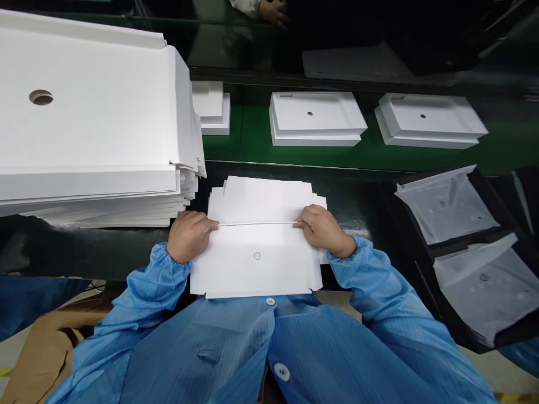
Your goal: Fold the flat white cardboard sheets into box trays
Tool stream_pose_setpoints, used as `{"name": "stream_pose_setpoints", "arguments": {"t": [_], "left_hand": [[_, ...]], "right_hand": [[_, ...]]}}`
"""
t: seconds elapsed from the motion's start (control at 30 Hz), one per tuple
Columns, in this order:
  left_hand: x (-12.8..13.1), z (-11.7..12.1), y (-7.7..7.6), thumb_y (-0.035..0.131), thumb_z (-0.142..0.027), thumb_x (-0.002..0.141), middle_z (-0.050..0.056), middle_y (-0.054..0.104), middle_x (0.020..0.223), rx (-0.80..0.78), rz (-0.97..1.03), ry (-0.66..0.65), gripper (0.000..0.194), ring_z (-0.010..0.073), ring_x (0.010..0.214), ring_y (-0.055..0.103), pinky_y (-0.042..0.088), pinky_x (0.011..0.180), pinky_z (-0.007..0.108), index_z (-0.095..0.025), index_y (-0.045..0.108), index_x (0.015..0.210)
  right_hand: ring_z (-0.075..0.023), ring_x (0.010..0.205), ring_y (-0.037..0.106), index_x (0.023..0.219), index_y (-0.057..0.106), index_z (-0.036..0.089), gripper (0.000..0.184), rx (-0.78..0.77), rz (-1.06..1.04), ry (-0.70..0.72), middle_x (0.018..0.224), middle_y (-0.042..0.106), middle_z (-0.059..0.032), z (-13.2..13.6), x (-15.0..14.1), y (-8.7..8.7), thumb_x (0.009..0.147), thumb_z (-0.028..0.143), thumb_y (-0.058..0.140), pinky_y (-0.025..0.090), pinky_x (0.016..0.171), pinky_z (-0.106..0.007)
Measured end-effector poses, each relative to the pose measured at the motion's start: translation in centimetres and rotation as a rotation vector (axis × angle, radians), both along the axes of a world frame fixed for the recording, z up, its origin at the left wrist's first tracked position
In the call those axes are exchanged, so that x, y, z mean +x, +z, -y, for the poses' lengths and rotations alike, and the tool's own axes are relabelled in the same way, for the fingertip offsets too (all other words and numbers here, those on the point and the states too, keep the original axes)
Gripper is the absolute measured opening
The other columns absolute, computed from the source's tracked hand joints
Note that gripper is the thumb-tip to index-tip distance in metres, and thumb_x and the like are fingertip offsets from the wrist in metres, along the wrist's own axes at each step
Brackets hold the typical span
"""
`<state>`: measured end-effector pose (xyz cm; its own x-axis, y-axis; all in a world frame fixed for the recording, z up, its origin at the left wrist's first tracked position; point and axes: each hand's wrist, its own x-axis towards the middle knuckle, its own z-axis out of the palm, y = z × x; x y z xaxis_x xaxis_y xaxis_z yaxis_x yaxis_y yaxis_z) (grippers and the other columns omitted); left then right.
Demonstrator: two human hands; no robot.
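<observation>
A white die-cut cardboard sheet (236, 264) lies in front of my body, its near edge reaching my blue coat. It has a small round mark near its middle and a fold line running across it. My left hand (191, 234) pinches the left end of that fold between thumb and fingers. At the right end, my right hand (322, 229) pinches the same crease. Beyond the fold, the far part of the sheet lies with notched edges. Whether another sheet is underneath I cannot tell.
A tall stack of white cardboard pieces (105, 123) stands at left. White trays (320, 115) sit in pairs on the green conveyor (242, 148), more trays (433, 115) farther right. A black box (425, 247) with translucent bags (488, 280) is at right. Across, another person's hand (274, 12) shows.
</observation>
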<state>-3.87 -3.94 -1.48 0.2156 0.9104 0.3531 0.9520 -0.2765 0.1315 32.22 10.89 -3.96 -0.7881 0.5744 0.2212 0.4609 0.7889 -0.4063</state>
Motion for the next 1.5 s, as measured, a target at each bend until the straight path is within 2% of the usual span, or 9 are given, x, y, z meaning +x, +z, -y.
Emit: {"name": "stream_pose_setpoints", "arguments": {"t": [0.27, 0.43, 0.53, 0.73, 1.07, 1.17, 1.33, 1.4, 1.5], "left_hand": [[-0.1, 0.1, 0.1, 0.056, -0.022, 0.096, 0.003, 0.067, 0.071, 0.006, 0.057, -0.007, 0.021, 0.0192, 0.068, 0.059, 0.040, 0.066, 0.035, -0.021, 0.075, 0.086], [0.3, -0.1, 0.1, 0.057, -0.021, 0.096, 0.004, 0.068, 0.072, -0.012, 0.084, -0.031, 0.020, 0.0194, 0.069, 0.059, 0.042, 0.067, 0.035, -0.020, 0.075, 0.087], [0.6, -0.3, 0.2, 0.056, -0.023, 0.097, 0.005, 0.068, 0.073, -0.015, 0.080, -0.040, 0.021, 0.0200, 0.070, 0.060, 0.043, 0.068, 0.036, -0.020, 0.075, 0.087], [0.6, -0.9, 0.3, 0.056, -0.025, 0.097, 0.005, 0.070, 0.077, -0.010, 0.082, -0.054, 0.022, 0.0213, 0.072, 0.061, 0.045, 0.069, 0.036, -0.021, 0.076, 0.088], [1.2, -1.1, 0.5, 0.053, -0.022, 0.096, 0.005, 0.066, 0.073, -0.053, 0.065, -0.034, 0.025, 0.0207, 0.071, 0.059, 0.043, 0.069, 0.036, -0.020, 0.074, 0.082], [1.1, -1.0, 0.3, 0.053, -0.020, 0.094, 0.005, 0.066, 0.071, -0.063, 0.072, -0.019, 0.025, 0.0210, 0.071, 0.058, 0.043, 0.068, 0.037, -0.020, 0.074, 0.081], [1.6, -1.1, 0.2, 0.053, -0.023, 0.095, 0.006, 0.066, 0.072, -0.087, 0.139, -0.011, 0.025, 0.0220, 0.072, 0.060, 0.045, 0.070, 0.040, -0.022, 0.074, 0.081], [1.9, -1.2, 0.5, 0.054, -0.026, 0.095, 0.007, 0.069, 0.078, -0.106, 0.202, -0.006, 0.023, 0.0229, 0.078, 0.063, 0.048, 0.077, 0.041, -0.023, 0.075, 0.088], [1.8, -0.8, 1.3, 0.062, -0.039, 0.093, 0.011, 0.071, 0.114, -0.107, 0.327, 0.112, 0.033, 0.0284, 0.106, 0.065, 0.051, 0.094, 0.045, -0.023, 0.070, 0.121]], "right_hand": [[-0.0259, 0.088, 0.062, 0.086, 0.068, 0.020, 0.018, -0.213, -0.038, -0.032, 0.088, 0.069, -0.0091, -0.3, 0.0, 0.7, 0.096, 0.032, 0.058, 0.049, 0.083, -0.041], [-0.0312, 0.107, 0.063, 0.116, 0.072, 0.016, 0.035, -0.135, 0.104, 0.021, 0.113, 0.071, -0.0141, 1.1, -1.8, 2.1, 0.099, 0.043, 0.056, 0.047, 0.097, -0.046], [-0.0309, 0.107, 0.064, 0.125, 0.070, 0.018, 0.041, -0.082, 0.225, 0.020, 0.116, 0.072, -0.0135, 2.1, -3.6, 3.2, 0.103, 0.045, 0.049, 0.046, 0.093, -0.044], [-0.0234, 0.093, 0.067, 0.113, 0.076, 0.022, 0.038, -0.042, 0.329, 0.049, 0.100, 0.076, -0.0080, 2.4, -6.5, 4.9, 0.107, 0.042, 0.043, 0.042, 0.079, -0.034], [-0.0233, 0.085, 0.062, 0.088, 0.074, 0.015, 0.031, 0.000, 0.329, 0.054, 0.090, 0.074, -0.0112, 2.6, -8.0, 3.5, 0.102, 0.023, 0.048, 0.038, 0.080, -0.036], [-0.0242, 0.086, 0.063, 0.092, 0.075, 0.015, 0.032, -0.005, 0.363, 0.086, 0.091, 0.074, -0.0121, 2.6, -8.1, 4.1, 0.102, 0.025, 0.046, 0.039, 0.080, -0.037], [-0.0251, 0.096, 0.066, 0.121, 0.071, 0.020, 0.039, -0.048, 0.361, 0.146, 0.107, 0.075, -0.0106, 3.2, -9.6, 5.1, 0.106, 0.042, 0.042, 0.044, 0.081, -0.036], [-0.0244, 0.093, 0.068, 0.121, 0.072, 0.022, 0.041, -0.066, 0.386, 0.147, 0.104, 0.076, -0.0095, 3.2, -10.0, 5.2, 0.107, 0.042, 0.038, 0.045, 0.078, -0.035], [-0.0246, 0.091, 0.069, 0.112, 0.075, 0.022, 0.041, -0.082, 0.323, 0.049, 0.099, 0.077, -0.0094, 2.5, -9.4, 5.1, 0.106, 0.037, 0.037, 0.048, 0.078, -0.035]]}}
